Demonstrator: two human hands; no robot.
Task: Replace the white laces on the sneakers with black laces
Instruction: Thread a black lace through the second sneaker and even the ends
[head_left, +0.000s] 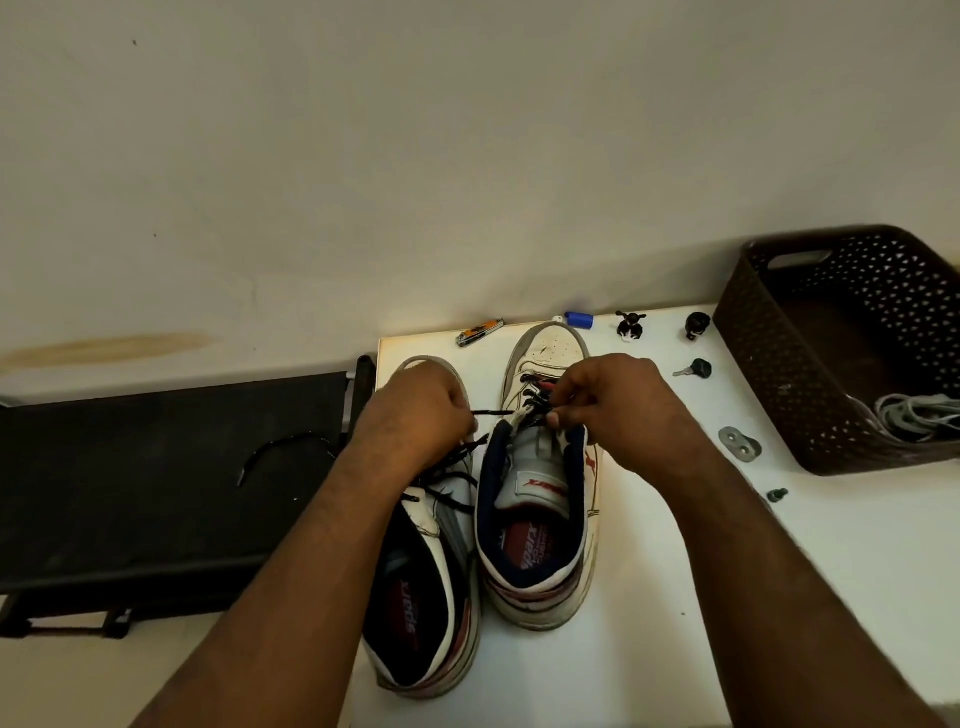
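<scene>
Both hands are working the black lace (491, 413) on the right-hand sneaker (540, 483). The left hand (415, 410) is closed around one end, drawn out taut to the side over the other sneaker (426, 587). The right hand (608, 402) pinches the lace at the upper eyelets, just under its fingertips. My read: this is the last crossing or two. Keep that tension even, feed the tip flat through the eyelet, and match both ends. Grey-white laces (914, 421) sit in the basket (769, 374), far off to the right.
</scene>
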